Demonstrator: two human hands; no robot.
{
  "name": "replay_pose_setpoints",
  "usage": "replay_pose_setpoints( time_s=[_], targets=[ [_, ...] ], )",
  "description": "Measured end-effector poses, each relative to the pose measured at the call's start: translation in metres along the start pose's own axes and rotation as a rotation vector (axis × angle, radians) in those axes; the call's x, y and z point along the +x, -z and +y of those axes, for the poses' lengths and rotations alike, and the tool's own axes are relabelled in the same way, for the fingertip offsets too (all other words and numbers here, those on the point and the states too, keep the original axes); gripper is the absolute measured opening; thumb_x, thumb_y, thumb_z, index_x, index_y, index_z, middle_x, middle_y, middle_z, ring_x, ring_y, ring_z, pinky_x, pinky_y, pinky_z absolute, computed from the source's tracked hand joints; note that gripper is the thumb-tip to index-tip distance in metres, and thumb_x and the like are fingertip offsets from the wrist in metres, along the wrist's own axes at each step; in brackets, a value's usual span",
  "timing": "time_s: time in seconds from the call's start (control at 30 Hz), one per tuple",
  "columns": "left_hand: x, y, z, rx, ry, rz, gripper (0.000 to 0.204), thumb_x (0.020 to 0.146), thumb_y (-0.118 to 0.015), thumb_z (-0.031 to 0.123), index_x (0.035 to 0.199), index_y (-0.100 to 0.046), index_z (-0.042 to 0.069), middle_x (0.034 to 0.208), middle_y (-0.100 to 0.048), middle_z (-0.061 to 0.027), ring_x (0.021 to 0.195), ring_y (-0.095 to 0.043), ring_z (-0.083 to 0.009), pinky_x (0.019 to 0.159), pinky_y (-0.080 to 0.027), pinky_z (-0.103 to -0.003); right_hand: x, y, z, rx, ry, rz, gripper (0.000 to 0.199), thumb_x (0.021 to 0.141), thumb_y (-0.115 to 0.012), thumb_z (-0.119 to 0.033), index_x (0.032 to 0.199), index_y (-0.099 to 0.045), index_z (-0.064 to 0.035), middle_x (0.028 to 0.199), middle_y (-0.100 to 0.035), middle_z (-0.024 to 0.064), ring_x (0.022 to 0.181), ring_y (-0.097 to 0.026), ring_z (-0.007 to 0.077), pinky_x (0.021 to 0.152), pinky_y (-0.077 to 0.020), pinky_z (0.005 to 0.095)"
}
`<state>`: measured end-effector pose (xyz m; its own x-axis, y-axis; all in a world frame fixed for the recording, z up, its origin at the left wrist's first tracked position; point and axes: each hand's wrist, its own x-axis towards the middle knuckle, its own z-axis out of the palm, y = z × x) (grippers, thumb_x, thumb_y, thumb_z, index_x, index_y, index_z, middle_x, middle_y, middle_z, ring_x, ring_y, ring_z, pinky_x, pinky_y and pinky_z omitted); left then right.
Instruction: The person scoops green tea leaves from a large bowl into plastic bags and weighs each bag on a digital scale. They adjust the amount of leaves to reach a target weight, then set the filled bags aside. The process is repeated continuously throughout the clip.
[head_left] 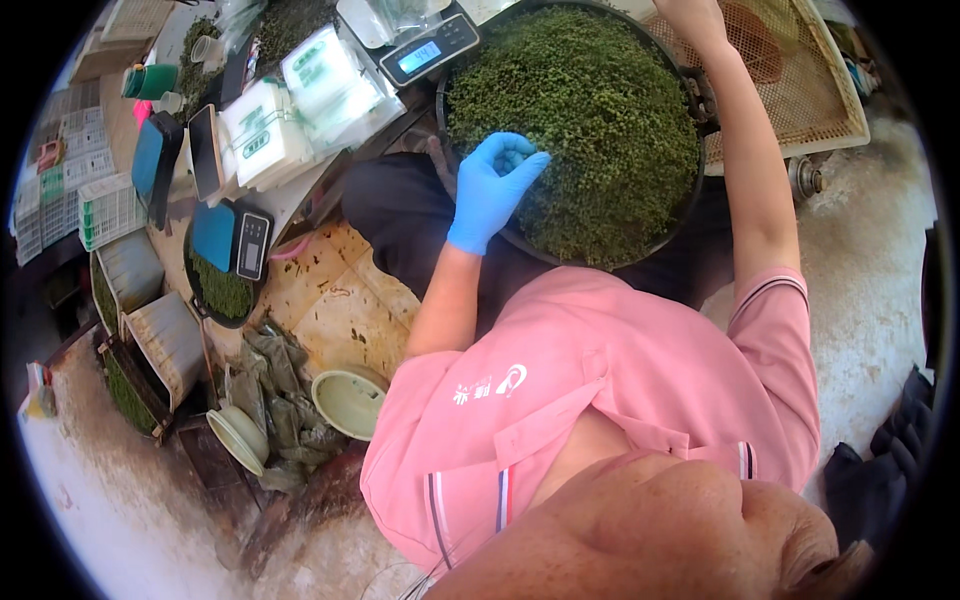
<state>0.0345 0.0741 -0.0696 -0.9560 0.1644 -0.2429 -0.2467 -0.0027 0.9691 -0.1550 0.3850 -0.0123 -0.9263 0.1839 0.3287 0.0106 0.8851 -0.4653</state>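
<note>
Over the left part of a heap of small green dried plant sprigs [590, 120] is my left hand [495, 188], in a blue glove. Its fingers are curled and the thumb meets the fingertips; whatever they hold, if anything, is too small to name. The heap fills a round dark pan [690, 185] in front of me. My right hand [690, 16], bare, reaches past the pan's right side to the upper edge, near a woven tray [850, 105]. Its fingers are cut off by the picture's edge.
Left of the pan, a lit digital scale [430, 50] and stacked printed plastic bags [268, 135] lie on a table. Below are another scale [232, 240] and a smaller pan of green sprigs [222, 292]. Bowls [348, 403] and crumpled plastic sheeting [272, 385] lie lower left.
</note>
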Motion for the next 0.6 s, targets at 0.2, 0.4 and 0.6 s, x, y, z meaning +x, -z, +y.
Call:
replay_pose_setpoints(
  time_s=[0.2, 0.4, 0.6],
  targets=[
    [-0.003, 0.019, 0.017, -0.317, 0.121, -0.031, 0.015, 0.088, -0.077, 0.009, 0.100, -0.069, 0.007, 0.080, -0.065, 0.0028, 0.064, -0.055, -0.0038, 0.058, -0.041, -0.019, -0.025, 0.016, -0.050, 0.120, 0.103, -0.110, 0.020, 0.084, -0.071, -0.014, 0.099, -0.077, -0.0030, 0.080, -0.074, 0.0155, 0.073, -0.072, 0.0272, 0.069, -0.0565, 0.0388],
    [0.010, 0.023, 0.025, -0.328, 0.076, 0.109, 0.014, 0.089, -0.078, 0.010, 0.099, -0.071, 0.004, 0.079, -0.067, 0.0019, 0.063, -0.056, -0.0049, 0.058, -0.043, -0.020, -0.035, -0.018, -0.109, 0.129, 0.351, -0.345, 0.018, 0.085, -0.071, -0.022, 0.092, -0.076, -0.0062, 0.082, -0.074, 0.0150, 0.078, -0.072, 0.0314, 0.072, -0.0560, 0.0427],
    [0.032, 0.030, 0.020, -0.393, 0.035, 0.221, 0.013, 0.091, -0.076, 0.012, 0.099, -0.073, 0.003, 0.078, -0.068, 0.0004, 0.063, -0.057, -0.0063, 0.059, -0.045, -0.022, -0.029, -0.091, -0.124, 0.056, 0.516, -0.399, 0.023, 0.083, -0.072, -0.026, 0.100, -0.074, -0.0101, 0.088, -0.072, 0.0135, 0.087, -0.070, 0.0341, 0.076, -0.0554, 0.0462]
  ],
)
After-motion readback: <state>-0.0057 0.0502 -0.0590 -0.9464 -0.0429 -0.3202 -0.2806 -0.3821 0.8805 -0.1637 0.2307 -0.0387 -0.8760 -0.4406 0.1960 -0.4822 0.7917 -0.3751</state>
